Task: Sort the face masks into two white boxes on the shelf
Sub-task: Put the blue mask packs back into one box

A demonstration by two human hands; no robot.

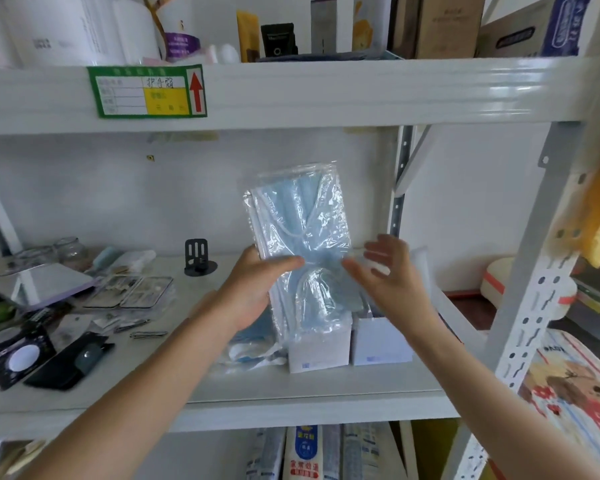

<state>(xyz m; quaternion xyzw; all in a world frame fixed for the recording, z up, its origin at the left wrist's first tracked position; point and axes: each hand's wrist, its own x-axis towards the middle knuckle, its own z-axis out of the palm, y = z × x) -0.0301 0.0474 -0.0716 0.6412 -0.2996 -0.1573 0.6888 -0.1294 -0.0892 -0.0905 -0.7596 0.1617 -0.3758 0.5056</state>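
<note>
Left hand [253,289] fingers clamped on one bagged mask pack [300,237] above two white boxes [317,351]; right hand [388,275] seemingly released.

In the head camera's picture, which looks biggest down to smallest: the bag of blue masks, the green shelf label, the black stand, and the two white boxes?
1. Bag of blue masks, held nearer the camera, which enlarges it.
2. Green shelf label.
3. The left white box and right white box look alike; partly hidden, so unranked.
4. Black stand.

— Where's the mask pack [300,233]?
— Centre frame, upright: blue masks in crinkled clear plastic.
— And the boxes?
— Left box [321,353] and right box [381,342], white, side by side, lower centre.
</note>
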